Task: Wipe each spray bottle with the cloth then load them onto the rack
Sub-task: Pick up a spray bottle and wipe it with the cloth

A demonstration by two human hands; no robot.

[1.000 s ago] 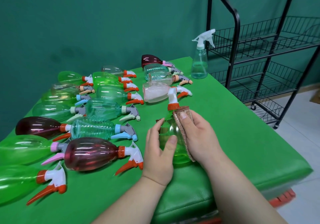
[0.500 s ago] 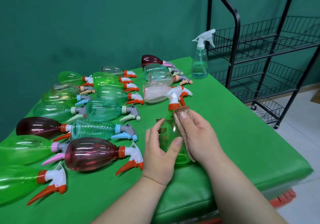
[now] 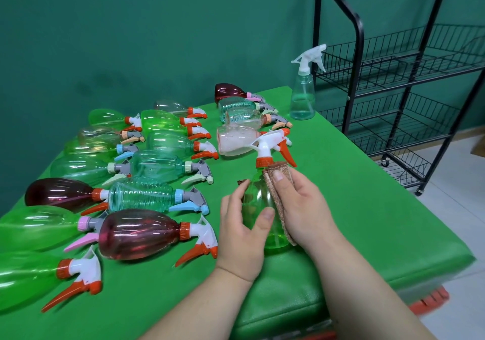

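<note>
A green spray bottle with a white and orange trigger head stands upright near the table's front edge. My left hand grips its body from the left, thumb across the front. My right hand presses a folded brown cloth against the bottle's right side, the thumb on top of the cloth. Several more spray bottles lie on their sides to the left, among them a dark red one and a ribbed teal one. The black wire rack stands at the right.
A clear bottle with a white trigger stands upright at the table's far right corner, next to the rack. The green table ends a short way right of my hands. The rack's wire shelves hold nothing that I can see.
The green bottle has turned in my hands: its trigger head now rises higher and points right. Both hands stay in about the same place on it.
</note>
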